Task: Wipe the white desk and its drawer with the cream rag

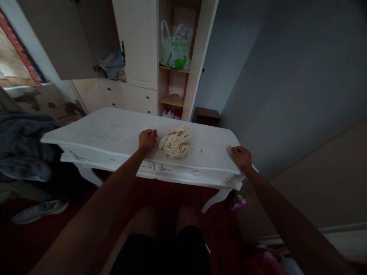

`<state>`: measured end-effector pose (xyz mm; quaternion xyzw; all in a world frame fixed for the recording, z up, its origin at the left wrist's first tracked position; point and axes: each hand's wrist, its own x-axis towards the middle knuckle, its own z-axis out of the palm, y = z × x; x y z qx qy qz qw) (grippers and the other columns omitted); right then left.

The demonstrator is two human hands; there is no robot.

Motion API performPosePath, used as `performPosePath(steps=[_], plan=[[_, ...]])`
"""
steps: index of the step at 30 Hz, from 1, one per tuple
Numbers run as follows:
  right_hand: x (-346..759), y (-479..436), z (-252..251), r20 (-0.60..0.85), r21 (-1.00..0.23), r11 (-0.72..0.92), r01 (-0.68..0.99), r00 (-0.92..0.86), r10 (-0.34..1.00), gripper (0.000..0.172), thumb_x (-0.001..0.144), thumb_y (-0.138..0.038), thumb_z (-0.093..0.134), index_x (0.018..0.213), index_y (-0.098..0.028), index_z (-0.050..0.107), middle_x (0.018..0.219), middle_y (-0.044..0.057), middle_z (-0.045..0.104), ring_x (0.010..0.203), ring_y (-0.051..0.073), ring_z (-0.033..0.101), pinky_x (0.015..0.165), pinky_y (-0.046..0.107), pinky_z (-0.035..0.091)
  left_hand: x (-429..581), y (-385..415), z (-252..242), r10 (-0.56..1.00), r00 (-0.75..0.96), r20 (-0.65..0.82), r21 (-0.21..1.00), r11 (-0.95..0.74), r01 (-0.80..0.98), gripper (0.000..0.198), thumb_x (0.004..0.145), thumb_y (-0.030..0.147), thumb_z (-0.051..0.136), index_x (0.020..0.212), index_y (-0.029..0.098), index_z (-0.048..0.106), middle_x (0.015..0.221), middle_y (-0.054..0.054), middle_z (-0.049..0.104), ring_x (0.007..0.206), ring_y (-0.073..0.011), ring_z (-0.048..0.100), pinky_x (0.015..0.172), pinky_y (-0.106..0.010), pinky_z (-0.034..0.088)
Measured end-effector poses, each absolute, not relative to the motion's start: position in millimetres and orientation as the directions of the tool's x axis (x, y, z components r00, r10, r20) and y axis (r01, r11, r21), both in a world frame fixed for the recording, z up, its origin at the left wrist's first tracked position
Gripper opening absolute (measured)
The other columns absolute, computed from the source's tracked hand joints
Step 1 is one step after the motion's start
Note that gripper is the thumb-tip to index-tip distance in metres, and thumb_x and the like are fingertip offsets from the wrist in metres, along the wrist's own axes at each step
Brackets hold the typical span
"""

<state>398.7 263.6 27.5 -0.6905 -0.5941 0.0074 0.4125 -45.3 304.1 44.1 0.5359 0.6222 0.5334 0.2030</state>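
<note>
A crumpled cream cloth (175, 142) lies on the white table (109, 131), near its front edge. My left hand (147, 139) rests on the tabletop as a closed fist, right beside the cloth's left side; whether it grips the cloth's edge I cannot tell. My right hand (241, 157) lies on the table's right end near the corner, fingers curled down onto the surface, apart from the cloth.
A white wardrobe (139, 46) stands behind the table, with plastic bags (175, 47) on an open shelf. A dark blanket (23, 145) is heaped at left, a shoe (40, 211) on the floor. A grey wall runs along the right.
</note>
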Motion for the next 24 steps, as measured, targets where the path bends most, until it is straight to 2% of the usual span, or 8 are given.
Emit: performPosePath(steps=[5, 12, 18, 24], plan=[[398.1, 263.1, 28.1, 0.48, -0.579, 0.04, 0.814, 0.301, 0.824, 0.034, 0.075, -0.043, 0.047, 0.067, -0.016, 0.065, 0.067, 0.007, 0.065, 0.066, 0.02, 0.057, 0.064, 0.03, 0.039, -45.8, 302.4, 43.9, 0.866, -0.341, 0.365, 0.865, -0.18, 0.469, 0.032, 0.081, 0.038, 0.049, 0.058, 0.018, 0.06, 0.042, 0.003, 0.05, 0.037, -0.0111, 0.044, 0.046, -0.023, 0.036], [399.4, 264.8, 26.1, 0.486, -0.616, 0.052, 0.786, 0.328, 0.81, 0.032, 0.075, -0.043, 0.049, 0.065, -0.017, 0.065, 0.066, 0.006, 0.064, 0.065, 0.019, 0.055, 0.064, 0.03, 0.04, -44.7, 300.4, 43.9, 0.87, -0.375, 0.319, 0.897, -0.15, 0.415, 0.03, 0.08, 0.039, 0.05, 0.06, 0.019, 0.059, 0.043, 0.003, 0.05, 0.038, -0.0118, 0.045, 0.043, -0.023, 0.035], [401.7, 268.1, 20.8, 0.451, -0.717, 0.088, 0.692, 0.364, 0.815, 0.034, 0.072, -0.045, 0.049, 0.067, -0.016, 0.066, 0.066, 0.005, 0.064, 0.066, 0.019, 0.056, 0.064, 0.031, 0.04, -45.2, 301.3, 42.3, 0.866, -0.395, 0.305, 0.901, -0.127, 0.416, 0.031, 0.081, 0.041, 0.05, 0.061, 0.019, 0.059, 0.043, 0.003, 0.05, 0.036, -0.0117, 0.044, 0.041, -0.023, 0.034], [399.6, 267.1, 22.9, 0.422, -0.767, 0.117, 0.63, 0.359, 0.832, 0.038, 0.074, -0.05, 0.049, 0.066, -0.017, 0.064, 0.065, 0.005, 0.062, 0.065, 0.02, 0.056, 0.064, 0.032, 0.042, -44.2, 301.0, 44.6, 0.862, -0.418, 0.287, 0.915, -0.116, 0.387, 0.029, 0.079, 0.041, 0.052, 0.061, 0.019, 0.059, 0.042, 0.003, 0.05, 0.034, -0.0115, 0.044, 0.039, -0.022, 0.033]])
